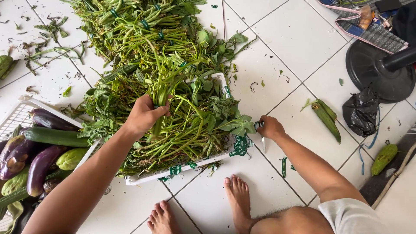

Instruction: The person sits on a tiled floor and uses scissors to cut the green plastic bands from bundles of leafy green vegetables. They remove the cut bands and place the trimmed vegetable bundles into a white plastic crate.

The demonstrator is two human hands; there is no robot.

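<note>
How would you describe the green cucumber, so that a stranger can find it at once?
Look at the white basket at the left edge, beside the big pile of leafy greens. Among the purple eggplants lies the cucumber, long, straight and dark green. It alone is smooth and green between purple neighbours.

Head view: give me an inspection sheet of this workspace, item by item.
Surface: white tiled floor, strewn with leaf scraps.
Job's things: leafy green stems heaped over a white crate; green ties band some bundles.
Clutter: loose okra pods, black plastic bag, bitter gourd.
Grippers: left hand grips a bunch of stems; right hand holds a small blade.
Cables: nothing seen.
Surroundings: second crate of eggplants and cucumber; black fan base; bare feet.
</note>
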